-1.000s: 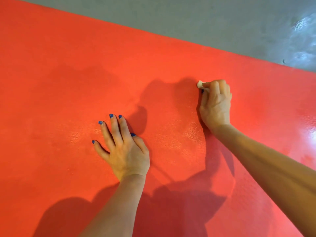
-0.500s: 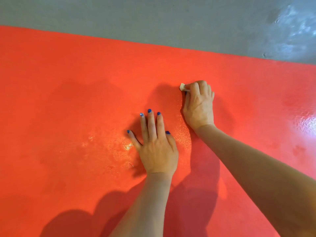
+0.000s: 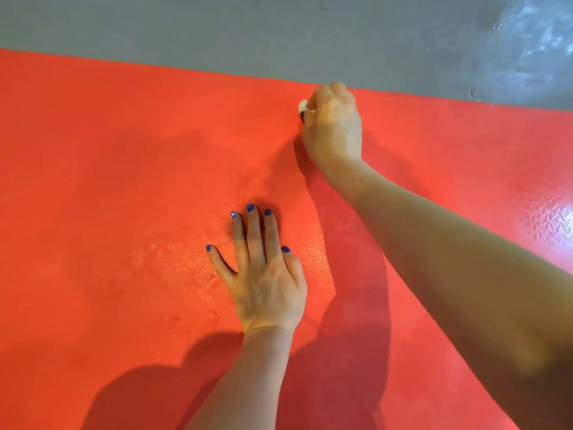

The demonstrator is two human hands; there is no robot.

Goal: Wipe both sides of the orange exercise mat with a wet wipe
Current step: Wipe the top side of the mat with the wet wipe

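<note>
The orange exercise mat lies flat and fills most of the view. My left hand rests on it palm down with straight, spread fingers, near the middle. My right hand is curled into a fist at the mat's far edge and grips a small wadded white wet wipe, of which only a bit pokes out at the left of the fist. Damp, shiny patches show on the mat left of my left hand.
A grey floor runs beyond the mat's far edge, with a bright glare patch at the upper right. Another glare spot sits on the mat at the right.
My right hand has slid the wipe away from me up to the mat's far edge. My left hand stays flat on the mat; the view has shifted, showing more floor.
</note>
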